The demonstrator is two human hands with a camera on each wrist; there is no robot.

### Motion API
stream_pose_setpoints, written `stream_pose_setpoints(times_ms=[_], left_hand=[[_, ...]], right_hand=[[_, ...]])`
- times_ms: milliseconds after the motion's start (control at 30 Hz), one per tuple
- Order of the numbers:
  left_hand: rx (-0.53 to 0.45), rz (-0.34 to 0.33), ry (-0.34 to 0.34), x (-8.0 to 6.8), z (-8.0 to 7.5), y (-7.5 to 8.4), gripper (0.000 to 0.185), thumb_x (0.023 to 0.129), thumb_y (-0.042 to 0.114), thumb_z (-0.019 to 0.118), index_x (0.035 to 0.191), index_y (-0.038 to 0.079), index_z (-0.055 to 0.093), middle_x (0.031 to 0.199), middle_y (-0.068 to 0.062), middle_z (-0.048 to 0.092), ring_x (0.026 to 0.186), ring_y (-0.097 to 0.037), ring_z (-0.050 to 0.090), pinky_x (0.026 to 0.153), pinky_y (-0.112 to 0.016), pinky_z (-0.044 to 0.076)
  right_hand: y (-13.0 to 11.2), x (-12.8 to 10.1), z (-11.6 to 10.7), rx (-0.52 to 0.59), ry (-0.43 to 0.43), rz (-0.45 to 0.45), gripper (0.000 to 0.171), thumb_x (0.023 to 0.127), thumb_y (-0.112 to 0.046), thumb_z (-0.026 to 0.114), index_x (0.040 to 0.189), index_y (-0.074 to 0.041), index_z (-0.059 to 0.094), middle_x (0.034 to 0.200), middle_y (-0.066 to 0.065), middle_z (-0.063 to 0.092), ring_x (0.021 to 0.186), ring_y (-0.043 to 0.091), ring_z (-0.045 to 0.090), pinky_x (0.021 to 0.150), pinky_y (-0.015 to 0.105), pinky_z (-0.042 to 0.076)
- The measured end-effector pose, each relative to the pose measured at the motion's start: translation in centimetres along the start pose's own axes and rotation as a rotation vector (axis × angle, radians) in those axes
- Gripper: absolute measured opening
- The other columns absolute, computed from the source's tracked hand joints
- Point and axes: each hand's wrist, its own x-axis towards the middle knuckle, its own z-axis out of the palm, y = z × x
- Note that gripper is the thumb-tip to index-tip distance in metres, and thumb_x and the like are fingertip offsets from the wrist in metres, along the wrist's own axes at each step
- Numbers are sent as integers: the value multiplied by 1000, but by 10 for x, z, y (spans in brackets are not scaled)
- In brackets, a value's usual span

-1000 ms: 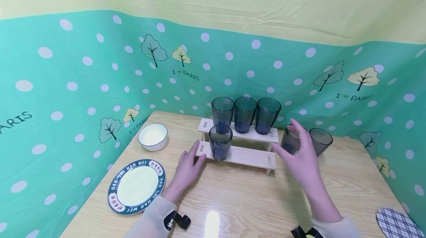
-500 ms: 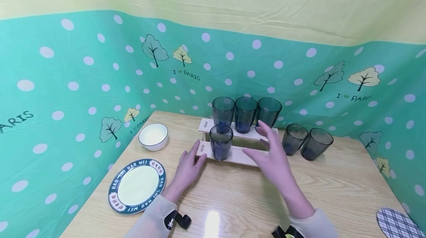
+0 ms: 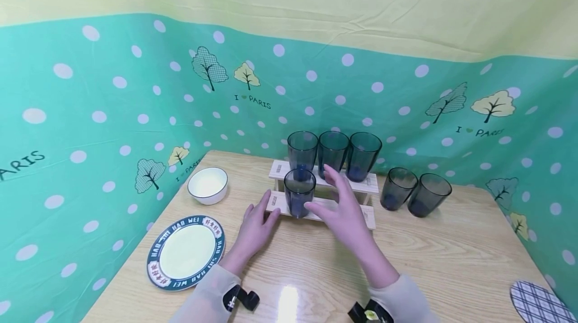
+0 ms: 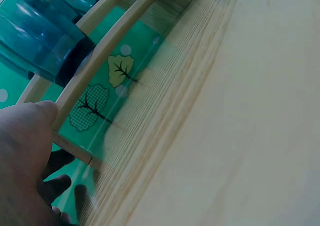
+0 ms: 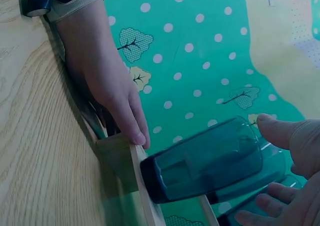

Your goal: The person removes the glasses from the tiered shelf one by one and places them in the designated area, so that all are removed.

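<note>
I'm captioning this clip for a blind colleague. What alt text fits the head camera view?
A person's open right hand reaches toward a dark blue cup on the lower step of a wooden two-step rack, while the left hand rests on the rack's left end. Three cups stand on the upper step; two more stand on the table.

"Where is the left hand [image 3: 254, 230]?"

"It lies low and flat, out in front of the person. The fingers [image 3: 266, 211] are straight and point forward. The thumb sticks out to the side. Its arm comes in from the bottom, in a pale sleeve [image 3: 205, 297] with a black strap at the wrist."

"And the right hand [image 3: 344, 212]?"

"It is up in the air, a bit higher than the left one. The fingers [image 3: 333, 177] are spread and bent just a little. The thumb points to the left. The hand holds nothing. Its arm slants up from the bottom right, also in a pale sleeve."
</note>
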Motion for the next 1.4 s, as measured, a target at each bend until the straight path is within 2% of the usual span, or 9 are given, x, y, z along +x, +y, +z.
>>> stream_pose_setpoints(times_ms=[300,633,800,1067,1400], left_hand=[[3,-28,-2,1,1,0,73,115,44,60,174,11,33,167,-17,50,159,-49,36,134,-65,14],[4,-28,5,-1,2,1,73,115,46,59,174,11,35,167,-17,50,160,-55,27,132,-69,17],[14,-35,5,-1,1,2,73,115,44,60,174,12,34,167,-17,49,161,-55,26,133,-68,16],[11,-49,4,-1,1,4,72,115,45,59,174,13,34,168,-17,48,161,-58,23,130,-73,19],[15,-41,6,0,1,2,72,115,44,60,175,13,34,168,-17,49,161,-56,25,131,-70,18]], right_hand=[[6,7,18,-23,-21,3,102,91,-24,95,173,-23,35,170,4,42,154,29,45,124,54,45],[14,10,30,-40,-28,49,102,91,-31,95,173,-34,35,177,7,33,160,35,36,122,61,45],[15,11,34,-14,-26,42,101,92,-28,95,173,-32,36,178,8,32,161,35,35,123,57,46],[16,12,38,-35,-15,47,100,92,-28,95,173,-31,36,178,8,32,162,36,35,121,55,48],[15,13,41,-25,7,48,96,92,-21,95,171,-29,40,175,8,37,157,32,43,116,47,54]])
